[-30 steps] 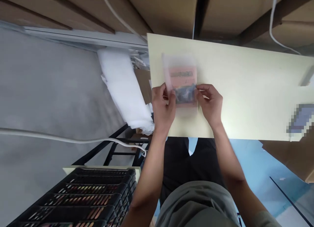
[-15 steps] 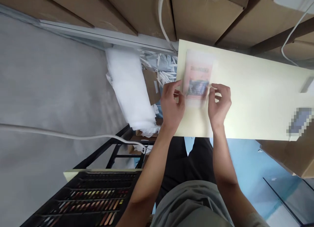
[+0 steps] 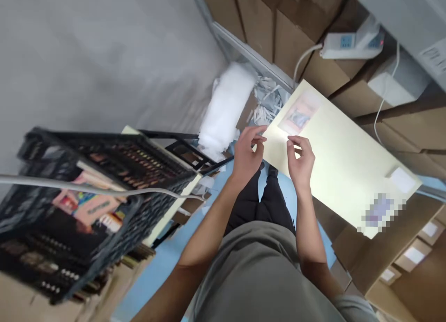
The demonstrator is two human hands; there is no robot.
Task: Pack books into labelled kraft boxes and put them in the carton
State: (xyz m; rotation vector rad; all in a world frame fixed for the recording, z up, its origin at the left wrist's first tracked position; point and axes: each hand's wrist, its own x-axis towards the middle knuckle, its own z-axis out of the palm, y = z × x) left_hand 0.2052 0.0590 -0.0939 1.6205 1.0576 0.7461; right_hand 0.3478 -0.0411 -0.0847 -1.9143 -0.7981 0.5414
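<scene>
A flat packet with a pink and dark picture [image 3: 299, 114], in a clear or whitish sleeve, lies near the far left corner of the pale yellow tabletop [image 3: 341, 150]. Nearer to me than the packet, my left hand [image 3: 248, 150] hovers at the table's left edge, fingers curved and apart, holding nothing. My right hand [image 3: 300, 161] is over the table just below the packet, its thumb and fingers bent with a gap between them and nothing visible in it. Neither hand touches the packet.
Black crates [image 3: 104, 187] with colourful packets stand at the left, a grey cable crossing them. White sheets [image 3: 226, 108] lie beyond my left hand. Cardboard boxes [image 3: 289, 38] and a power strip [image 3: 348, 44] are at the back. A white object [image 3: 402, 179] sits on the table's right end.
The view has turned towards the left, bringing more of the crates into sight. My hands were on either side of the packet and are now away from it, nearer to me.
</scene>
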